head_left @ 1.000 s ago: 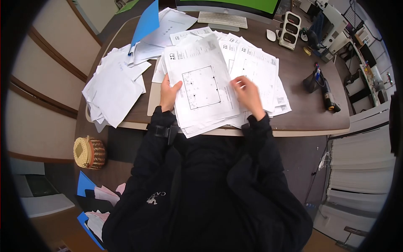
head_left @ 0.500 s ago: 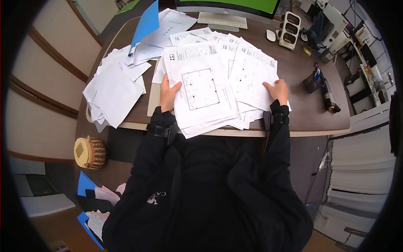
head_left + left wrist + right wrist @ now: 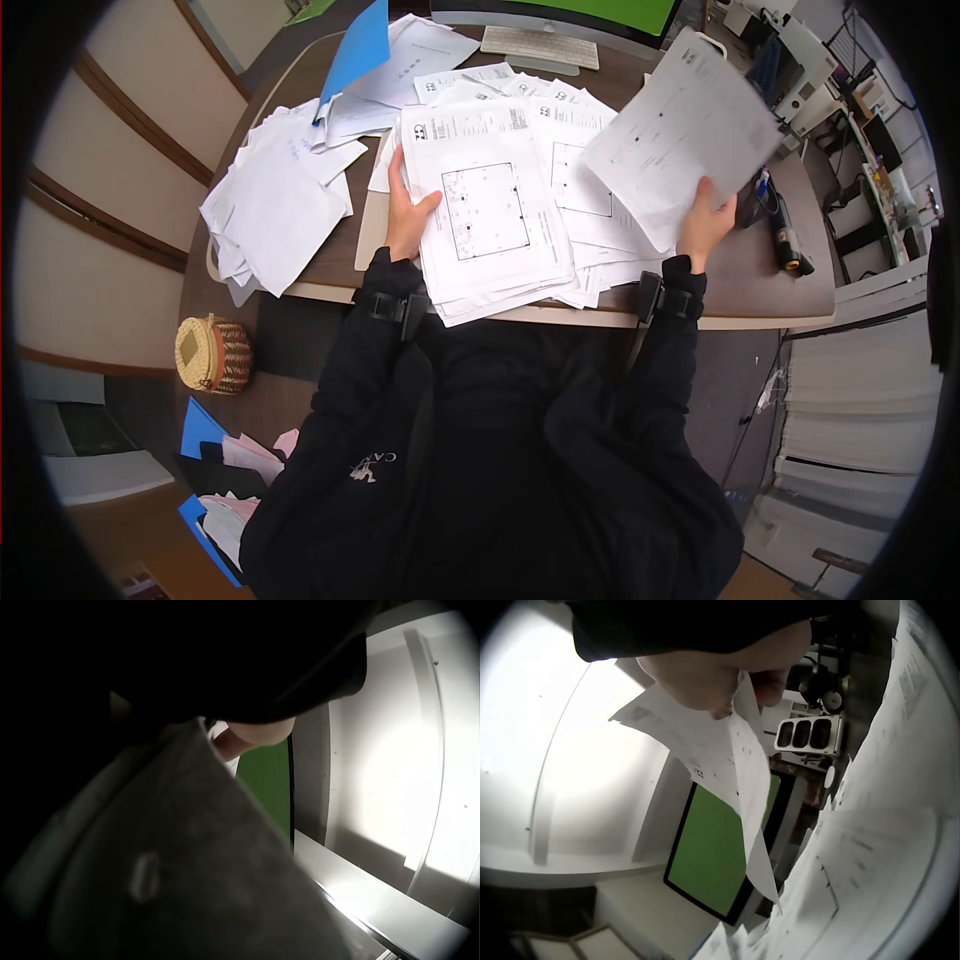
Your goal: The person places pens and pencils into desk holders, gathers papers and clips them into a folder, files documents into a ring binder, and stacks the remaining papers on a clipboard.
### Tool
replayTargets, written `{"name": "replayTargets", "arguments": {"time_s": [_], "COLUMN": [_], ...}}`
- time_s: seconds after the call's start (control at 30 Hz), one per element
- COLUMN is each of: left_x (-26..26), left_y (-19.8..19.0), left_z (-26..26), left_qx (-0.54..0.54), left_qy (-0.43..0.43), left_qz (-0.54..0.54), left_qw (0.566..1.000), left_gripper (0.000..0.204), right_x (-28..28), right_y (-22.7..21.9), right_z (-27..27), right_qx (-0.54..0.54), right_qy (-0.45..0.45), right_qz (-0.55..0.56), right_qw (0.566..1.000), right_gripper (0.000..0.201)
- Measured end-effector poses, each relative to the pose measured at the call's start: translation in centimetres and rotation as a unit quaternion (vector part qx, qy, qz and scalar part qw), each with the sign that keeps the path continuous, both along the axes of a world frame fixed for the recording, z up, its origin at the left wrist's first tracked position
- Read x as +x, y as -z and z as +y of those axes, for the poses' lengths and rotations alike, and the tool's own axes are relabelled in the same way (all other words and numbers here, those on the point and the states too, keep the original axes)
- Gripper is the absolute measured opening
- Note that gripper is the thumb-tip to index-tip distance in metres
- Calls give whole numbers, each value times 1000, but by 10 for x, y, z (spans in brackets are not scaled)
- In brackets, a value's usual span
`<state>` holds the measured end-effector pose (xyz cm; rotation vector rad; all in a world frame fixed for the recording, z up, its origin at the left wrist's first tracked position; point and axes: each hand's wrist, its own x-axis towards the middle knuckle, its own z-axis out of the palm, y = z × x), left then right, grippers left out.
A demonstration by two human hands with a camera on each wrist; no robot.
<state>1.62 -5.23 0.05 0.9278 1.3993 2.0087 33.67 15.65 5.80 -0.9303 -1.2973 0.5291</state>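
Note:
My left hand (image 3: 407,222) grips the left edge of a paper stack (image 3: 488,210), thumb over the top sheet, which bears a printed square plan. Off to the right, my right hand (image 3: 706,225) pinches the lower edge of a printed sheet (image 3: 680,130) and holds it up, tilted, above the desk. In the right wrist view this sheet (image 3: 705,750) hangs bent from the fingers. More printed sheets (image 3: 582,190) lie fanned out between the two hands. A dark sleeve and a dark grey shape fill much of the left wrist view, leaving only part of a finger (image 3: 259,733) showing.
A loose paper pile (image 3: 280,215) lies at the desk's left, with a blue folder (image 3: 357,55) standing behind it. A keyboard (image 3: 540,47) and monitor (image 3: 630,14) are at the back. Pens in a dark holder (image 3: 758,200) stand beside a black cylindrical tool (image 3: 785,245) on the right.
My right hand has moved right from the stack's edge to the fanned sheets, then raised one sheet up and to the right. My left hand keeps its grip on the stack.

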Motion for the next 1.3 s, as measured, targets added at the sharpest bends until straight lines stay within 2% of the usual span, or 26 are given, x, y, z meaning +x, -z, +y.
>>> {"name": "replayTargets", "arguments": {"time_s": [0.03,0.07,0.1,0.17,0.23,0.27,0.3,0.33,0.37,0.43,0.57,0.6,0.63,0.7,0.73,0.77,0.83,0.87,0.9,0.97,1.03,1.1,1.13,1.2,1.23,1.3], "left_x": [5,8,11,7,-7,-6,-5,-5,-5,-4,-8,-8,-8,-11,-12,-11,-9,-9,-9,-8,-7,-9,-9,-9,-8,-5], "left_y": [-8,-13,-17,-15,2,-1,-4,-7,-7,-2,4,6,8,15,18,17,13,12,11,10,8,11,10,9,7,3], "left_z": [0,0,-2,-1,-2,-4,-6,-6,-4,1,1,-1,-2,0,2,1,0,1,0,0,-2,-1,0,0,0,0], "left_qx": [23,23,31,41,-38,-38,-38,-36,-36,43,2,-33,-68,-63,-58,-57,-65,-63,-66,-71,-60,-62,-62,-66,-68,-66], "left_qy": [-30,-28,-29,-32,37,36,67,97,97,32,83,64,46,34,24,25,20,21,25,29,36,34,33,36,34,37], "left_qz": [20,20,17,14,58,58,-24,-104,-102,-99,-126,-67,-7,0,8,7,13,13,1,-11,-26,-24,-23,-23,-27,-31], "left_qw": [999,999,999,999,997,997,997,989,989,994,988,995,997,997,998,998,998,998,998,997,997,997,997,997,997,997], "left_gripper": [79,79,80,81,68,68,60,53,53,47,50,52,55,55,56,56,55,55,55,55,54,54,54,54,54,55], "right_x": [-3,2,3,-8,-31,-42,-54,-65,-76,-92,-105,-102,-98,-84,-71,-56,-31,-23,-21,-21,-18,-16,-16,-13,-9,0], "right_y": [-9,-10,-11,-15,-10,-7,-4,6,18,31,33,28,32,39,33,27,25,26,29,30,42,46,48,52,56,62], "right_z": [-5,-5,-9,-20,-36,-44,-52,-58,-61,-69,-87,-84,-77,-51,-39,-28,-9,-1,4,3,11,16,16,16,17,23], "right_qx": [5,-48,-48,-99,-124,-138,-152,-121,-89,-81,-126,-128,-130,-119,-116,-112,-115,-161,-160,-223,-211,-268,-271,-222,-223,-126], "right_qy": [-40,-57,-56,-198,-286,-312,-337,-347,-357,-313,-337,-319,-319,-232,-149,-65,36,24,26,-7,1,-50,-48,-48,-45,-3], "right_qz": [110,100,100,3,-18,-63,-107,-134,-160,-285,-308,-367,-368,-286,-335,-381,-459,-482,-482,-537,-525,-467,-464,-436,-435,-313], "right_qw": [993,992,992,975,950,938,923,920,916,902,881,864,863,922,923,915,880,861,861,814,825,841,842,871,871,941], "right_gripper": [25,24,24,26,27,27,27,29,30,34,36,35,35,34,37,39,50,60,60,62,58,47,47,36,36,28]}}
